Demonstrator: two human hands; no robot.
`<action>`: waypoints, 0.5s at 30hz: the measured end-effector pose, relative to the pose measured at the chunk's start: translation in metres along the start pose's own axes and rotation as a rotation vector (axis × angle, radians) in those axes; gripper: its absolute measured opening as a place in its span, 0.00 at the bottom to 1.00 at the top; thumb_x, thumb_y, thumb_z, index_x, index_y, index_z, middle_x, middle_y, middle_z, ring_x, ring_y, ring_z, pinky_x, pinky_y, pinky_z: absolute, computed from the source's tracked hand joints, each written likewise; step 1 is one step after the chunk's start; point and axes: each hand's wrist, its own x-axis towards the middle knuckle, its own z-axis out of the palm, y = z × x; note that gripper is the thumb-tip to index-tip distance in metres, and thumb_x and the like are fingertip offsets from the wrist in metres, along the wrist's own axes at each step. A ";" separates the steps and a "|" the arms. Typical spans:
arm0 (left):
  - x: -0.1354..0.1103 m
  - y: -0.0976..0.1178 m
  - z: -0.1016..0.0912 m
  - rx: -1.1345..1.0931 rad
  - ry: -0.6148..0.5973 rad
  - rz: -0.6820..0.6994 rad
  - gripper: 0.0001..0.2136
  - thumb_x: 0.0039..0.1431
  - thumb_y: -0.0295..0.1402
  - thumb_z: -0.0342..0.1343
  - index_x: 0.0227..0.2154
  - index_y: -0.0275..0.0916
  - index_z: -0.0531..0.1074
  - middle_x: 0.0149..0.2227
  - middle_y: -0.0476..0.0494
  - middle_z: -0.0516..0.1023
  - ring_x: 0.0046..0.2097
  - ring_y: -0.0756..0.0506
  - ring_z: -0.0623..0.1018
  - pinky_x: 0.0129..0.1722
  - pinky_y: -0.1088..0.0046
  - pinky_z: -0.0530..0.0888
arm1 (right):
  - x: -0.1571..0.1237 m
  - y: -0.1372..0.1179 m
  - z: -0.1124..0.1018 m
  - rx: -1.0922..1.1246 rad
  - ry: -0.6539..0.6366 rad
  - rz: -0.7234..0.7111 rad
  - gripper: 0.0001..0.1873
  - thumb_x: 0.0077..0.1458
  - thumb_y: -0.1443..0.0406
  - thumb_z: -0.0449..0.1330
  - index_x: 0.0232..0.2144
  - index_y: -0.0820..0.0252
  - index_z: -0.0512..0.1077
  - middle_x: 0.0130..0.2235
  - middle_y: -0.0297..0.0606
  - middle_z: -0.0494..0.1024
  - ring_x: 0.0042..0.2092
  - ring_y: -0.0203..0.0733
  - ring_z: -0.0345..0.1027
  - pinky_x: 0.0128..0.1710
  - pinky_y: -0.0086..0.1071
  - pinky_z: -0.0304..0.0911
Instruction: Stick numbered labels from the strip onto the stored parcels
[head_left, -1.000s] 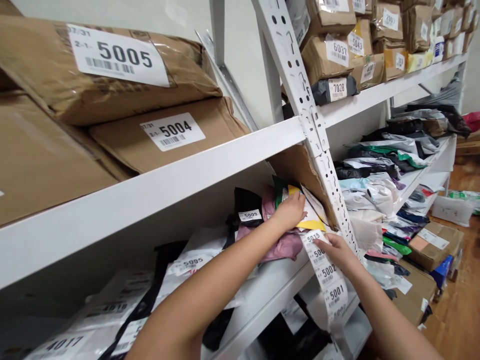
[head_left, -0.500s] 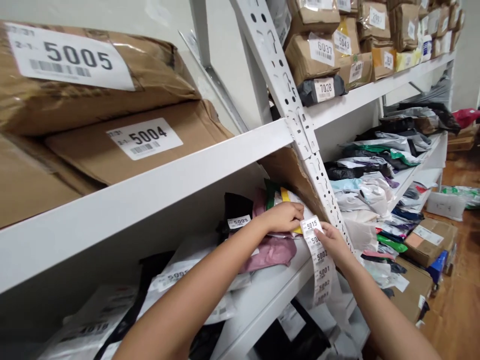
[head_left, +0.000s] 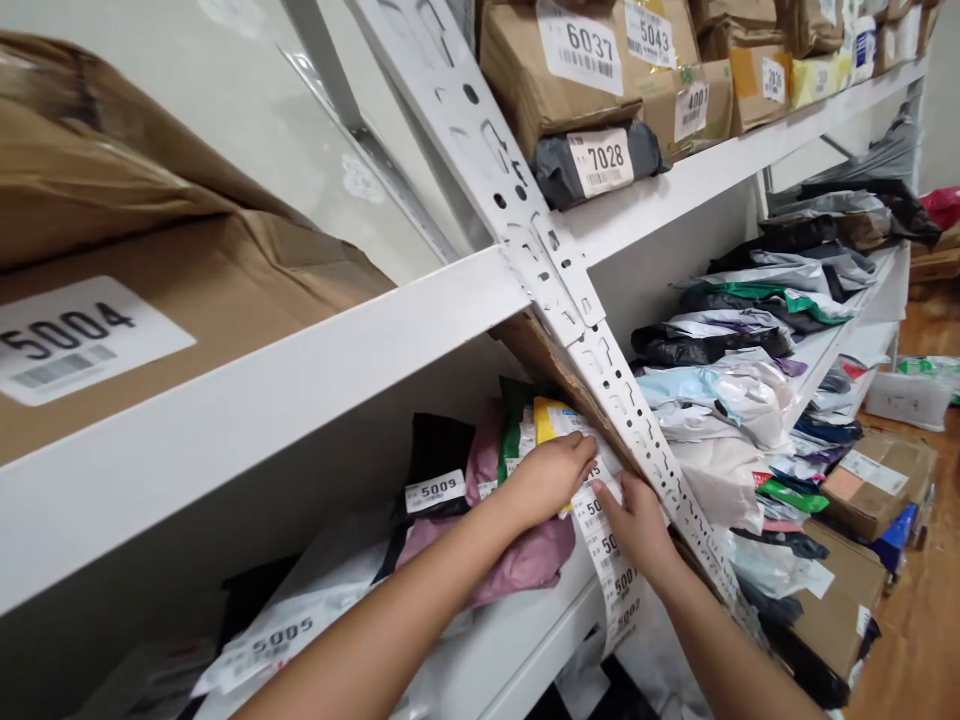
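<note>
A long paper strip of printed number labels hangs over the edge of the lower shelf. My right hand grips it near the top, thumb across its face. My left hand is closed in a pinch at the strip's upper end, its fingertips partly hidden. Just behind my hands stand a yellow mailer bag and a green bag. Under my left wrist lies a pink bag. To its left is a black bag with a label reading 5009.
A white perforated shelf post slants close to my right hand. Overhead runs the upper shelf beam, bearing brown parcels. Grey mailers are piled on the shelf to the right. A white bag marked 5005 lies at lower left.
The view has shifted closer, so the shelf post and parcels appear farther left. Both hands have stayed together at the label strip's top and now appear lower, nearer the yellow bag.
</note>
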 end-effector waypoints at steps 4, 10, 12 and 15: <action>0.001 0.006 0.006 0.143 -0.051 -0.073 0.10 0.68 0.32 0.43 0.43 0.37 0.69 0.43 0.36 0.73 0.36 0.41 0.78 0.36 0.65 0.74 | -0.008 0.002 -0.006 0.070 0.004 0.050 0.22 0.53 0.46 0.55 0.21 0.55 0.62 0.20 0.30 0.61 0.25 0.38 0.54 0.26 0.32 0.52; 0.001 0.006 0.013 0.143 -0.055 -0.071 0.11 0.69 0.33 0.43 0.45 0.39 0.69 0.45 0.38 0.72 0.37 0.42 0.77 0.37 0.66 0.74 | -0.042 0.031 -0.016 0.130 0.053 0.091 0.28 0.56 0.43 0.55 0.17 0.54 0.54 0.18 0.27 0.56 0.23 0.35 0.51 0.23 0.30 0.50; 0.000 0.006 0.014 0.138 -0.055 -0.061 0.12 0.69 0.33 0.42 0.44 0.38 0.70 0.44 0.37 0.72 0.37 0.41 0.77 0.37 0.64 0.74 | -0.067 0.050 -0.016 0.105 0.116 0.036 0.28 0.57 0.44 0.56 0.17 0.54 0.54 0.17 0.27 0.55 0.21 0.35 0.51 0.22 0.30 0.49; -0.003 0.007 0.016 0.121 -0.027 -0.070 0.12 0.68 0.33 0.42 0.42 0.36 0.70 0.43 0.35 0.71 0.38 0.39 0.76 0.39 0.60 0.75 | -0.110 0.082 -0.006 -0.028 0.282 -0.029 0.29 0.57 0.45 0.57 0.15 0.54 0.57 0.15 0.29 0.58 0.19 0.37 0.51 0.21 0.32 0.50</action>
